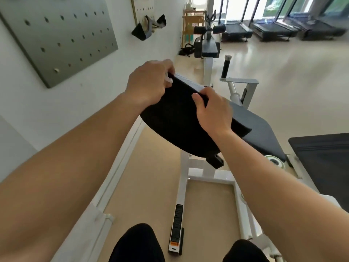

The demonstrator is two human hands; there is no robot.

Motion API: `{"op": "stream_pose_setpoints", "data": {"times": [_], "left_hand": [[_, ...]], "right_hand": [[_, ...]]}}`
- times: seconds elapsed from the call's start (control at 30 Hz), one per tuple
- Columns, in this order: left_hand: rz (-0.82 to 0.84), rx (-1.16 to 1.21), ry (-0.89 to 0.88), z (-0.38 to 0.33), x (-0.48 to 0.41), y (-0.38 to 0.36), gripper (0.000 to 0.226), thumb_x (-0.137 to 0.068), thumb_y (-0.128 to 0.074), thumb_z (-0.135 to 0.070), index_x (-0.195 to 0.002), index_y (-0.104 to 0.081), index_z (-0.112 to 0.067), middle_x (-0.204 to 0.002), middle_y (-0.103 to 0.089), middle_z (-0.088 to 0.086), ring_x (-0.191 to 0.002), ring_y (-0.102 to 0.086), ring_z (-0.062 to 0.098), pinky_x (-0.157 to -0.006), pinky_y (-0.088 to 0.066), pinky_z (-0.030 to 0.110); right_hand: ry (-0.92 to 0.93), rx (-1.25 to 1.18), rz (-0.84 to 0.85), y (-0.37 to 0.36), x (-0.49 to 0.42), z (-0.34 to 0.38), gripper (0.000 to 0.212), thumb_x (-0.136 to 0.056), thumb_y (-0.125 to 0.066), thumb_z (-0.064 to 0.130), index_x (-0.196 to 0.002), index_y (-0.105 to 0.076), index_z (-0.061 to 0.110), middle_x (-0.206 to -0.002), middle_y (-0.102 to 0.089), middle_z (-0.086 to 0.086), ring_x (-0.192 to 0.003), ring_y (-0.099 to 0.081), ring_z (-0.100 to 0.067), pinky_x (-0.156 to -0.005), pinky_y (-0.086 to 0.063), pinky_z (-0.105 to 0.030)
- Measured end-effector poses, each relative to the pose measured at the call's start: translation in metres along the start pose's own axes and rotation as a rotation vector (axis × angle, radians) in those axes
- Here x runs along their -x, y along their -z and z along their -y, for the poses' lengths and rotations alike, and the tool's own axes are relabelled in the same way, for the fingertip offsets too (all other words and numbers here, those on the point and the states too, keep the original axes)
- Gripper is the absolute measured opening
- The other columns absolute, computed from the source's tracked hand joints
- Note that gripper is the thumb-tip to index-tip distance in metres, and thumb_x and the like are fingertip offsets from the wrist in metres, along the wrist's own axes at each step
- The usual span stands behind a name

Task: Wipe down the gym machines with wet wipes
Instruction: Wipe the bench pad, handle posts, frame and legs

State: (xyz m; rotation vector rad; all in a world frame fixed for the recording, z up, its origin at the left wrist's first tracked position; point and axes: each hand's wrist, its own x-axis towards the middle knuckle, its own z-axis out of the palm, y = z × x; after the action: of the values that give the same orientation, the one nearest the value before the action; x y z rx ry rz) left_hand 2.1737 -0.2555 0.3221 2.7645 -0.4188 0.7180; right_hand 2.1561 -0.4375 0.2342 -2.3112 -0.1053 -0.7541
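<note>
Both arms reach forward to a black pad [175,125] that stands tilted on a white frame [186,173] in the middle of the scene. The left hand [149,85] lies over the pad's far left corner, its fingers [166,68] curled down over the edge, and a small bit of white wipe [168,79] shows pressed between them and the pad; most of the wipe is hidden under the hand. The right hand [214,110] grips the same far edge just to the right, its thumb [197,100] flat on the near face and the other fingers wrapped behind, out of sight. Between the two hands a pale ribbed strip [188,82] runs along the pad's far edge. To the right of the pad a dark seat [264,133] slopes off, touching it, and a second black cushion [321,159] sits at the right edge. A black-gripped handle [225,68] stands upright beyond the seat. On the left wall hangs a grey pegboard [62,38]. Farther off stand a bench [209,49] and a row of treadmills [273,30] by the windows. The person's knees [136,244] show at the near edge.
</note>
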Motion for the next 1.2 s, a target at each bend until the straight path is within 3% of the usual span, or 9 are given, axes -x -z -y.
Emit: {"op": "stream_pose_setpoints", "data": {"times": [0.17, 0.3, 0.47, 0.7, 0.83, 0.9, 1.0, 1.1, 1.2], "left_hand": [[-0.040, 0.011, -0.117, -0.041, -0.070, -0.015, 0.024, -0.098, -0.056, -0.018, -0.121, -0.059, -0.026, -0.121, -0.059, 0.004, -0.103, -0.054, 0.020, -0.080, -0.037, 0.030], [-0.063, 0.192, -0.047, -0.054, -0.094, -0.055, 0.033, -0.100, -0.056, -0.021, -0.131, -0.056, -0.030, -0.130, -0.060, 0.004, -0.114, -0.058, 0.023, -0.084, -0.041, 0.028], [-0.047, 0.405, 0.031, -0.056, -0.055, -0.115, 0.036, -0.101, -0.054, -0.031, -0.137, -0.052, -0.027, -0.128, -0.062, 0.003, -0.112, -0.061, 0.020, -0.094, -0.052, 0.035], [0.041, 0.428, 0.059, -0.036, 0.022, -0.189, 0.038, -0.106, -0.044, -0.033, -0.144, -0.051, -0.030, -0.116, -0.060, -0.002, -0.095, -0.060, 0.014, -0.076, -0.049, 0.021], [0.171, 0.410, 0.044, -0.027, 0.021, -0.210, 0.045, -0.107, -0.043, -0.026, -0.151, -0.040, -0.029, -0.126, -0.057, 0.004, -0.107, -0.061, 0.022, -0.088, -0.054, 0.028], [0.187, 0.361, 0.034, -0.027, 0.010, -0.215, 0.048, -0.106, -0.046, -0.022, -0.153, -0.036, -0.030, -0.123, -0.057, 0.007, -0.103, -0.062, 0.024, -0.088, -0.057, 0.036], [0.183, 0.260, 0.047, -0.033, -0.002, -0.219, 0.055, -0.102, -0.053, -0.019, -0.153, -0.035, -0.031, -0.120, -0.059, 0.008, -0.098, -0.063, 0.028, -0.083, -0.058, 0.045], [0.177, 0.324, 0.059, -0.033, -0.002, -0.221, 0.049, -0.101, -0.055, -0.022, -0.148, -0.043, -0.030, -0.121, -0.061, 0.007, -0.101, -0.064, 0.030, -0.084, -0.057, 0.048], [0.150, 0.391, 0.045, -0.022, 0.007, -0.218, 0.041, -0.102, -0.054, -0.031, -0.142, -0.053, -0.026, -0.122, -0.064, 0.006, -0.105, -0.064, 0.028, -0.088, -0.056, 0.046]], "right_hand": [[-0.165, 0.004, -0.182, 0.011, -0.032, -0.012, 0.031, -0.103, -0.047, 0.047, -0.113, -0.060, 0.021, -0.095, -0.064, 0.007, -0.085, -0.057, -0.011, -0.074, -0.041, -0.027], [-0.264, 0.088, -0.231, 0.010, -0.054, -0.025, 0.031, -0.103, -0.045, 0.049, -0.115, -0.057, 0.023, -0.094, -0.059, 0.009, -0.083, -0.052, -0.010, -0.073, -0.042, -0.029], [-0.372, 0.157, -0.237, -0.007, -0.068, -0.059, 0.032, -0.100, -0.049, 0.052, -0.112, -0.061, 0.025, -0.101, -0.068, 0.004, -0.091, -0.065, -0.018, -0.073, -0.049, -0.032], [-0.501, 0.110, -0.248, -0.024, -0.075, -0.082, 0.030, -0.102, -0.050, 0.046, -0.115, -0.061, 0.021, -0.106, -0.068, 0.001, -0.097, -0.066, -0.020, -0.072, -0.043, -0.029], [-0.538, 0.108, -0.283, -0.029, -0.091, -0.087, 0.028, -0.104, -0.049, 0.040, -0.120, -0.062, 0.020, -0.113, -0.069, -0.001, -0.106, -0.064, -0.023, -0.086, -0.038, -0.032], [-0.552, 0.128, -0.231, -0.032, -0.101, -0.093, 0.028, -0.103, -0.051, 0.029, -0.129, -0.057, 0.024, -0.120, -0.066, -0.002, -0.115, -0.059, -0.026, -0.099, -0.035, -0.039], [-0.500, 0.306, -0.036, -0.044, -0.100, -0.106, 0.060, -0.091, -0.056, 0.014, -0.149, -0.040, 0.021, -0.140, -0.055, -0.007, -0.131, -0.048, -0.032, -0.110, -0.036, -0.045], [-0.338, 0.420, 0.093, -0.058, -0.085, -0.109, 0.064, -0.090, -0.054, 0.016, -0.152, -0.038, 0.020, -0.153, -0.044, -0.004, -0.141, -0.037, -0.031, -0.117, -0.029, -0.047], [-0.226, 0.426, 0.158, -0.065, -0.073, -0.101, 0.058, -0.094, -0.055, 0.022, -0.150, -0.043, 0.022, -0.153, -0.046, -0.003, -0.139, -0.042, -0.028, -0.117, -0.030, -0.045]]}}
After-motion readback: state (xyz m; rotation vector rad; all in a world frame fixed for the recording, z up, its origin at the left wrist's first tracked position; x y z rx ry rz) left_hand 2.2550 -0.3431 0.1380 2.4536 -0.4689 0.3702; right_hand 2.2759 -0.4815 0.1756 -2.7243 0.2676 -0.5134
